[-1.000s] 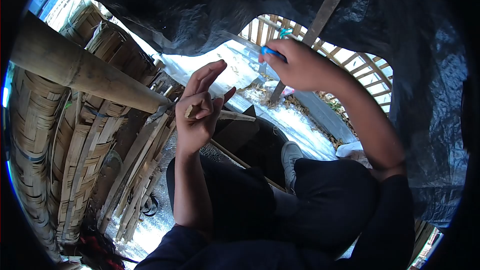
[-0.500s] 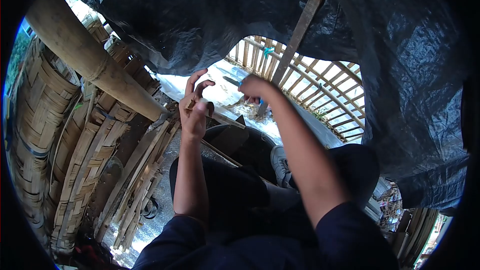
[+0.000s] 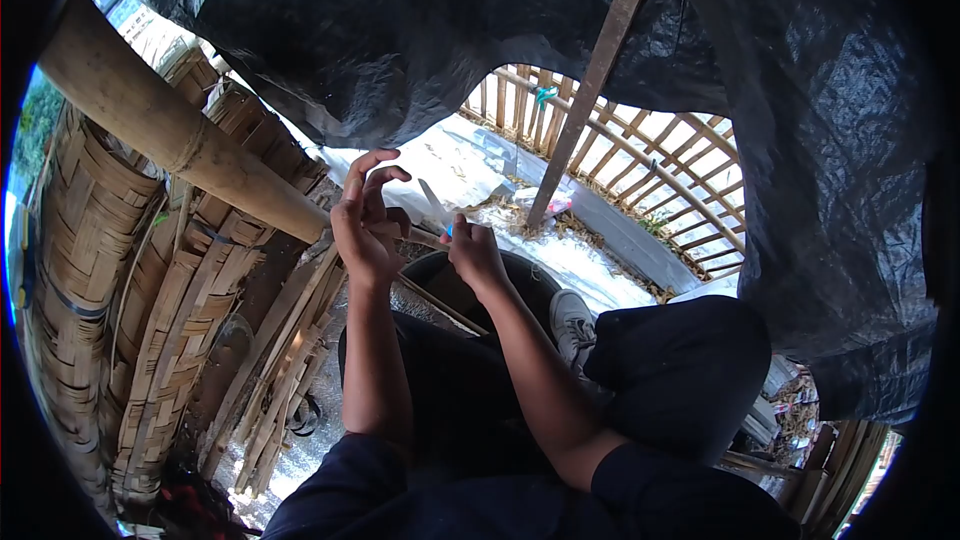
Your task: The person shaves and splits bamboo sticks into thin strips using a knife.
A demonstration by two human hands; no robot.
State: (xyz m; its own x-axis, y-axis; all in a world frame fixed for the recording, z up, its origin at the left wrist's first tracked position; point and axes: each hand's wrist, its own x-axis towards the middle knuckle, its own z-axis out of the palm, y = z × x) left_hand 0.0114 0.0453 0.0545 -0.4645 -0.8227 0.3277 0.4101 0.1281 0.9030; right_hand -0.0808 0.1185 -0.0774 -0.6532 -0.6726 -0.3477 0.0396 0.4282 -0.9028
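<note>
My right hand is closed around a small knife with a bit of blue showing at the handle. Its pale blade points up and to the left, toward the other hand. My left hand is raised beside it, index and middle fingers bent and lifted. Between the thumb side and lower fingers of that hand is a small brown piece, perhaps wood or bamboo; most of it is hidden. Below both hands stands a dark round tub.
A thick bamboo pole slants in from the left above woven bamboo panels and stacked strips. Black plastic sheeting hangs ahead and right. A wooden slat leans before a bamboo fence. My shoe rests beside the tub.
My right hand has come down and left with the knife, close to the left hand. My left hand has shifted slightly left and turned.
</note>
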